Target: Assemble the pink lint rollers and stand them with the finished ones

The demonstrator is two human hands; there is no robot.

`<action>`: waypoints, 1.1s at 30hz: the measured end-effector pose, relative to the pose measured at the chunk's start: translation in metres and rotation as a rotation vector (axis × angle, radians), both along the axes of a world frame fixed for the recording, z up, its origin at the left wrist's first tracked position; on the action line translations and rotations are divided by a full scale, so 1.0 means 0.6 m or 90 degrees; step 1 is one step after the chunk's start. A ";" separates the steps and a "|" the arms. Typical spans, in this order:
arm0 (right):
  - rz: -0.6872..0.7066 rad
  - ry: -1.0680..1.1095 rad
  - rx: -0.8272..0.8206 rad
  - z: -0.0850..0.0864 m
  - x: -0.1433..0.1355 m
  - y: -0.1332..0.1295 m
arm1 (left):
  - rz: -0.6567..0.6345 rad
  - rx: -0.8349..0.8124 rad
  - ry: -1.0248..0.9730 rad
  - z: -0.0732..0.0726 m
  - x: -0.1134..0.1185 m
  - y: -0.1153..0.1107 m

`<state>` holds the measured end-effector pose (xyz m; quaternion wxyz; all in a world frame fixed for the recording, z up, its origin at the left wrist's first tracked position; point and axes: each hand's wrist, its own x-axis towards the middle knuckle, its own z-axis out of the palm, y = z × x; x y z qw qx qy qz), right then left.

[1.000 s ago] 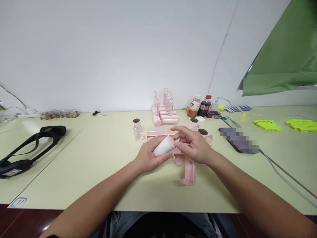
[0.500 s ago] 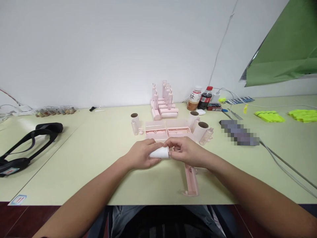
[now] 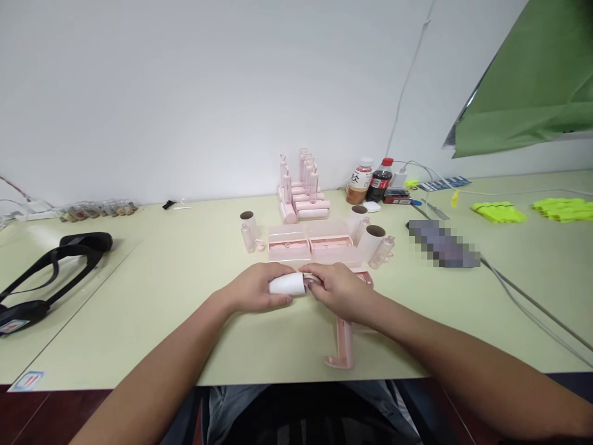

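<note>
A white roll [image 3: 286, 284] lies on its side near the front of the table, with my left hand [image 3: 257, 287] wrapped round its left part. The fingers of my right hand [image 3: 331, 285] are pinched together at the roll's right end, touching its edge; what they hold is too small to make out. Below my right wrist is an open pink case [image 3: 344, 346], partly hidden by the arm. Just beyond my hands are two open pink boxes [image 3: 290, 246] with clear lids. White rolls with brown cores [image 3: 370, 244] stand at either side, beside small clear pink bottles [image 3: 382, 253].
Pink cylinders [image 3: 312, 205] and upright clear tubes stand by the wall. Two drink bottles [image 3: 380, 180], a pixelated dark object [image 3: 442, 244], cables and yellow-green bundles [image 3: 498, 212] lie right. A black strap [image 3: 55, 272] is at the left.
The right hand's fingers have moved to the open right end of the roll, which now shows. The pink case by the right wrist has shifted left, and the whole view has moved slightly.
</note>
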<state>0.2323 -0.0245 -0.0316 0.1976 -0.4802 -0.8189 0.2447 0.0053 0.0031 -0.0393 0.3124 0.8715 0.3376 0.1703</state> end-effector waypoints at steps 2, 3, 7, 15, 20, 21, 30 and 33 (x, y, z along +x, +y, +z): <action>-0.021 -0.042 0.003 -0.001 0.001 -0.002 | 0.003 -0.015 0.021 0.010 -0.007 0.001; -0.026 -0.066 0.000 -0.002 0.002 -0.002 | 0.007 -0.023 0.024 0.014 -0.012 0.002; 0.024 -0.145 -0.036 -0.003 -0.001 -0.002 | 0.059 -0.040 -0.071 0.025 -0.032 0.011; 0.048 -0.237 -0.016 -0.013 -0.018 0.005 | 0.140 -0.070 -0.255 0.015 -0.033 0.017; -0.014 -0.116 -0.004 -0.002 -0.007 0.001 | 0.106 -0.092 -0.238 0.021 -0.030 0.013; -0.031 -0.070 -0.012 0.004 -0.003 -0.001 | 0.089 -0.107 -0.220 0.023 -0.028 0.011; 0.037 0.138 -0.073 0.028 0.015 -0.003 | -0.010 -0.205 -0.180 0.016 0.010 -0.010; 0.015 0.195 -0.067 0.024 0.026 0.007 | 0.029 -0.264 -0.232 0.007 0.003 -0.002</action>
